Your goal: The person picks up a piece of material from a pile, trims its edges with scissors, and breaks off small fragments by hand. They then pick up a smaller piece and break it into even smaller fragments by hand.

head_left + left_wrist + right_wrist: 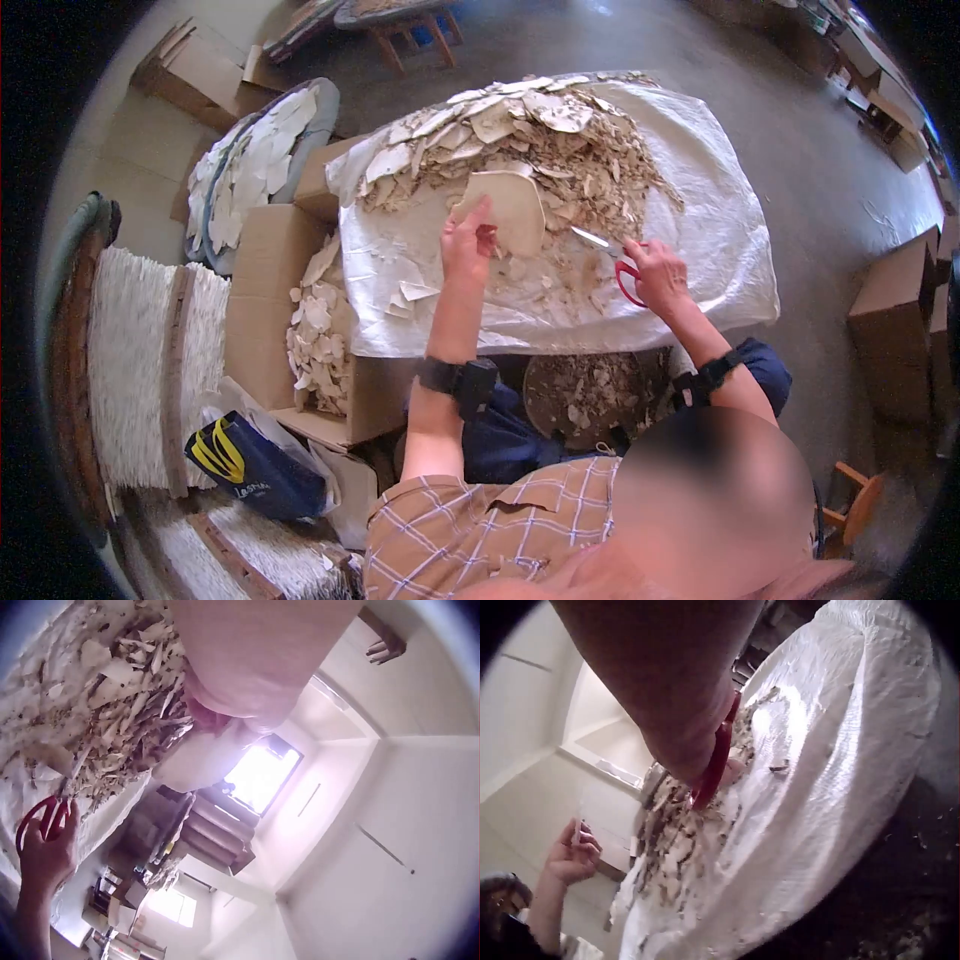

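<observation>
Pale flat piece [515, 215], edges uneven, upper right corner rounded: held up over the white-covered surface [725, 215], in front of a scrap pile [605, 170]. Hands both occupied. Left hand [466, 240] pinching the piece at its lower left edge, thumb lying across the near face. Right hand [660, 277] closed round the red handles of scissors [627, 285]. Blades pointing up and left, toward the piece; in head view, near its right edge with a visible gap between. Spread of the blades: cannot tell. In right wrist view, piece seen nearly edge-on.

Pile broad and heaped along the far side, larger flat pieces to the left, narrow curled bits to the right. A few loose scraps [412, 293] near the left edge of the covering.

Left of the surface: open cardboard box [265, 265] with more pale scraps inside. Beyond it, round tray [323, 115] of white pieces. Nearer, dark blue bag [265, 475] with yellow mark. Below the near edge: round tub, scraps [580, 390] inside.
</observation>
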{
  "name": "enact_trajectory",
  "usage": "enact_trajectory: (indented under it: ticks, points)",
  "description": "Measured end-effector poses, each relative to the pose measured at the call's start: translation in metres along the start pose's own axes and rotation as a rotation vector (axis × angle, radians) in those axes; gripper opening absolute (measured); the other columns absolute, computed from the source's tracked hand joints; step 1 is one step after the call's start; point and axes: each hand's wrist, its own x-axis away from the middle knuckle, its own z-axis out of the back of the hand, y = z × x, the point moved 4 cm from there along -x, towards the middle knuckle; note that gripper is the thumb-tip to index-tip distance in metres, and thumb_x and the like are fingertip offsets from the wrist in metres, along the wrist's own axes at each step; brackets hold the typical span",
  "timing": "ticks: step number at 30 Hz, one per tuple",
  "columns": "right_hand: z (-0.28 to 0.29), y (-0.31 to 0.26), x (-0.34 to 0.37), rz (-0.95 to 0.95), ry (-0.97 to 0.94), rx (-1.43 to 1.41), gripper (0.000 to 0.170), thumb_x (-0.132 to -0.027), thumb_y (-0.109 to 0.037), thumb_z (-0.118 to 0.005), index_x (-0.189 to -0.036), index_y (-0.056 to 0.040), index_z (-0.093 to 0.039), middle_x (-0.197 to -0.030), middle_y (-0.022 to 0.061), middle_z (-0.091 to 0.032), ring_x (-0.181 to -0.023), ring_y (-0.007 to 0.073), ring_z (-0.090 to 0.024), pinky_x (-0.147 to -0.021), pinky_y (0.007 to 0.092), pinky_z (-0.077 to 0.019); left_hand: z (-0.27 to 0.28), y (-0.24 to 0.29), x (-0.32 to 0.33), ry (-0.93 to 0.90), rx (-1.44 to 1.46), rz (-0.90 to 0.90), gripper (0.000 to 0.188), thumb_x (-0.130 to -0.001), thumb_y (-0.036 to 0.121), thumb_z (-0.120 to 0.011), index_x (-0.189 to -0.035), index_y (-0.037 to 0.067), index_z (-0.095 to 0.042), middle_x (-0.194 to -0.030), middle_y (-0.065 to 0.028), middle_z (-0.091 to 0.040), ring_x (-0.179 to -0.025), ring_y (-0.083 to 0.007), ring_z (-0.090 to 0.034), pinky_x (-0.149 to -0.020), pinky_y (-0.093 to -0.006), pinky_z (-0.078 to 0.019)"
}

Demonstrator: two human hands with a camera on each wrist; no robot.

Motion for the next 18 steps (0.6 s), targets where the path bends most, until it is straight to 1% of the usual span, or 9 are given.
enact_trajectory:
  ticks: [2, 3, 5, 6, 9, 10, 12, 14, 18]
  points:
    - [0.008, -0.004, -0.01, -0.033, -0.001, -0.049, 0.03, -0.069, -0.01, -0.06, -0.097, -0.0094, -0.049, -0.079, 0.0127, -0.053, -0.075, 0.03, -0.054, -0.061, 0.0389, -0.0449, -0.003, -0.001, -0.003, -0.023, 0.252, -0.034, 0.035, -0.072, 0.013, -0.068, -0.102, 0.006, -0.05, -0.091, -0.0061, -0.059, -0.07, -0.0152, -0.059, -0.059, -0.0283, -0.0497]
    - [0.012, -0.008, -0.01, -0.034, -0.009, -0.147, 0.028, -0.071, -0.01, -0.059, -0.097, -0.0085, -0.048, -0.078, 0.0137, -0.054, -0.073, 0.0304, -0.055, -0.059, 0.0392, -0.0447, -0.007, 0.005, -0.002, -0.019, 0.249, -0.053, 0.035, -0.072, 0.013, -0.068, -0.102, 0.006, -0.05, -0.091, -0.0061, -0.059, -0.07, -0.0152, -0.059, -0.059, -0.0283, -0.0497]
    - [0.009, -0.013, -0.008, -0.047, 0.048, -0.378, 0.026, -0.075, -0.016, -0.058, -0.096, -0.0062, -0.046, -0.077, 0.0155, -0.055, -0.068, 0.0315, -0.056, -0.058, 0.04, -0.0439, -0.015, 0.003, 0.006, -0.024, 0.329, 0.059, 0.035, -0.075, 0.018, -0.066, -0.103, 0.006, -0.049, -0.096, -0.0063, -0.058, -0.083, -0.0169, -0.057, -0.072, -0.031, -0.0482]
    - [0.012, -0.017, -0.008, -0.051, 0.044, -0.38, 0.026, -0.075, -0.016, -0.058, -0.096, -0.0062, -0.046, -0.077, 0.0155, -0.055, -0.068, 0.0315, -0.056, -0.058, 0.04, -0.0439, -0.014, -0.001, 0.003, -0.021, 0.327, 0.064, 0.035, -0.075, 0.018, -0.066, -0.103, 0.006, -0.049, -0.096, -0.0063, -0.058, -0.083, -0.0169, -0.057, -0.072, -0.031, -0.0482]
    - [0.019, -0.03, -0.013, -0.218, -0.144, -0.667, 0.042, -0.075, -0.037, -0.06, -0.098, -0.0051, -0.046, -0.079, 0.0152, -0.055, -0.07, 0.0325, -0.055, -0.063, 0.0388, -0.0435, -0.017, -0.015, -0.003, -0.076, 0.334, 0.058, 0.031, -0.078, 0.021, -0.063, -0.102, 0.006, -0.05, -0.097, -0.0062, -0.057, -0.088, -0.0182, -0.056, -0.074, -0.0321, -0.0477]
    - [0.021, -0.036, -0.015, -0.225, -0.144, -0.668, 0.042, -0.075, -0.037, -0.06, -0.098, -0.0051, -0.046, -0.079, 0.0152, -0.055, -0.07, 0.0325, -0.055, -0.063, 0.0388, -0.0435, -0.021, -0.017, -0.002, -0.101, 0.35, 0.056, 0.031, -0.078, 0.02, -0.062, -0.103, 0.007, -0.049, -0.098, -0.0061, -0.057, -0.088, -0.018, -0.056, -0.075, -0.0319, -0.0476]
    - [0.034, -0.048, -0.018, -0.088, 0.084, -0.703, 0.044, -0.075, -0.039, -0.059, -0.1, -0.0051, -0.047, -0.082, 0.015, -0.054, -0.072, 0.0323, -0.055, -0.064, 0.0384, -0.044, -0.03, -0.018, 0.003, -0.129, 0.356, 0.062, 0.03, -0.079, 0.02, -0.061, -0.104, 0.008, -0.049, -0.099, -0.0059, -0.057, -0.088, -0.0178, -0.056, -0.075, -0.0316, -0.0476]
    - [0.035, -0.053, -0.019, -0.114, 0.09, -0.673, 0.045, -0.075, -0.04, -0.06, -0.101, -0.0056, -0.049, -0.084, 0.014, -0.054, -0.073, 0.0318, -0.055, -0.063, 0.0385, -0.0447, -0.038, -0.015, 0.013, -0.095, 0.28, -0.04, 0.027, -0.08, 0.02, -0.061, -0.102, 0.008, -0.051, -0.096, -0.0053, -0.058, -0.086, -0.0175, -0.056, -0.074, -0.0315, -0.0478]
    - [0.041, -0.063, -0.025, -0.125, 0.066, -0.572, 0.046, -0.073, -0.042, -0.061, -0.099, -0.0063, -0.049, -0.082, 0.0134, -0.054, -0.073, 0.0311, -0.056, -0.059, 0.0389, -0.0452, -0.046, -0.017, 0.017, -0.092, 0.236, -0.09, 0.024, -0.08, 0.02, -0.061, -0.098, 0.008, -0.053, -0.093, -0.0046, -0.059, -0.084, -0.0169, -0.057, -0.073, -0.0314, -0.0479]
